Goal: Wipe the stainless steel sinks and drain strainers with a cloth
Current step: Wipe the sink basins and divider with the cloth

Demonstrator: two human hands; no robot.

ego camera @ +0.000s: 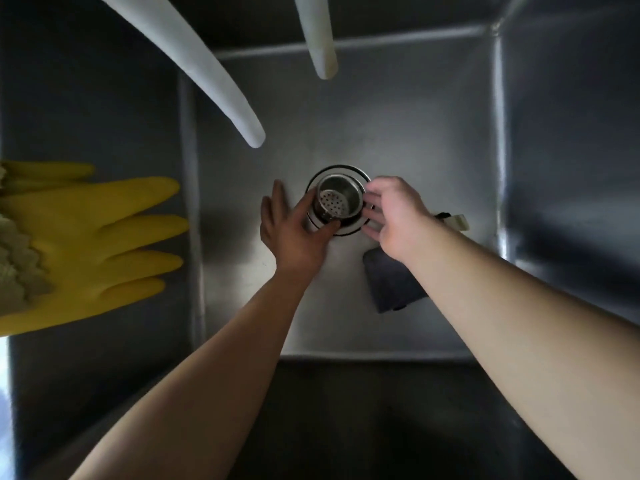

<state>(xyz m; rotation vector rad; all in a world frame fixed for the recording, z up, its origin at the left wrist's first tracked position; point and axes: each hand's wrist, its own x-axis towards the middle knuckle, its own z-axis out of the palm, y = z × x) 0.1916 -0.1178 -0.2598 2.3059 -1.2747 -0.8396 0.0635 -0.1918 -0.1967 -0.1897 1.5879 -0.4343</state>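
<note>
Both arms are stretched down into the sink (433,140). The strainer (337,200) is gripped at its left side by the left hand (294,233), thumb curled against its wall, and is held tilted over the drain ring (349,230) at the middle of the sink floor. The right hand (394,216) is held beside it, fingers loosely spread, nothing grasped. A dark cloth (391,285) is seen under the right wrist, toward the floor's right edge

Head view: worn on head, faces steeply down into the sink (346,140).
Range: close, arm's reach.
Shared views: single view only.
</note>
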